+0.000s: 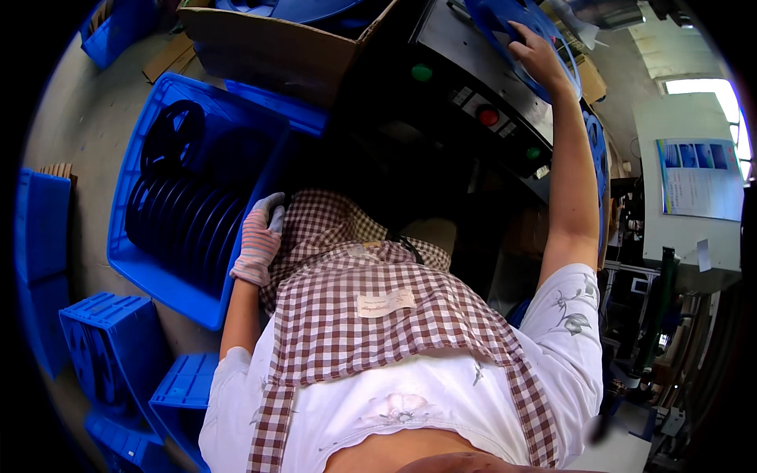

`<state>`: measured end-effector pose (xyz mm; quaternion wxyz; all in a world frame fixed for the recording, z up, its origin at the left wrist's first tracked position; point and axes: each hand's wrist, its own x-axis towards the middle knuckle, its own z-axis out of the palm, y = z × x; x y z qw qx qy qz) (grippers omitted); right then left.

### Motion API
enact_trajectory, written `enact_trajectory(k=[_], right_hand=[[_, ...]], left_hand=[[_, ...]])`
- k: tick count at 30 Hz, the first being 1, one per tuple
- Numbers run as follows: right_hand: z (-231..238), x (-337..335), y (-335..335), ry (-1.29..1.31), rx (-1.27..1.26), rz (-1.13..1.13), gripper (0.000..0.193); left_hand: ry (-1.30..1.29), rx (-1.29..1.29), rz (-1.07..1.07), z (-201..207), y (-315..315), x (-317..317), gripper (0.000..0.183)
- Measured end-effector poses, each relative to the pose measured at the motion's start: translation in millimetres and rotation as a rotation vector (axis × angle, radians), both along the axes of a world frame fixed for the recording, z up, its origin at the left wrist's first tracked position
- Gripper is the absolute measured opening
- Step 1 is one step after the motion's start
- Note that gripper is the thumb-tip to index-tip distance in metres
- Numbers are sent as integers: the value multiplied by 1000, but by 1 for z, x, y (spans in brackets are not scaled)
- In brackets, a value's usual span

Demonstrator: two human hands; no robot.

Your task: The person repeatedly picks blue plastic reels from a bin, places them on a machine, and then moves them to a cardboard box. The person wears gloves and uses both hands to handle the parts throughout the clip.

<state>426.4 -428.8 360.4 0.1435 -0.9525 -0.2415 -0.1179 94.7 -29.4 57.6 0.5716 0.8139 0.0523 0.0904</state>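
Observation:
My right hand (538,57), bare, is stretched to the top right over a blue plastic reel (503,14) at the machine. Its thumb and fingers are on the reel; part of their grip is hidden. Low at my left side, my left hand (260,236) wears a striped pink and grey knit glove. Its fingers point forward, loosely extended beside the rim of a large blue crate (126,236), and nothing shows in them. Inside that crate, several dark reels (185,225) stand on edge in a row, with another reel (173,134) behind them.
The black machine (445,87) ahead carries green buttons and a red button (487,116). A cardboard box (272,59) with blue reels stands beyond the crate. More blue crates (110,311) are stacked at left. A wall poster (698,177) hangs at right.

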Motion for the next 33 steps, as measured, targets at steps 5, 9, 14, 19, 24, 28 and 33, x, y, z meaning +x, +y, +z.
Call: enact_trajectory(k=[5,9,14,19,24,28,33], right_hand=[[5,-16,-31,-447,-222,-18,38],[19,-61,-30,-504,-263,-111,26],[23,-190,-3,-654,-105,13,29],[40,-326,42,-422,471,68,21],[-35,-350,53,172,1232,-56,33],[-90,-327,80,270,1434,-152,26],[-142,-338,50,375,1668,-161,27]], left_hand=[[-56,-51,-103,17,-24,21,28],[-76,-103,-256,40,-40,41,33],[-583,198,-264,127,-76,79,47],[-1013,319,-68,246,-95,86,68],[-1350,300,-635,275,-145,139,83],[-1296,527,-878,260,-171,166,64],[-1230,536,-1121,226,-201,181,40]])
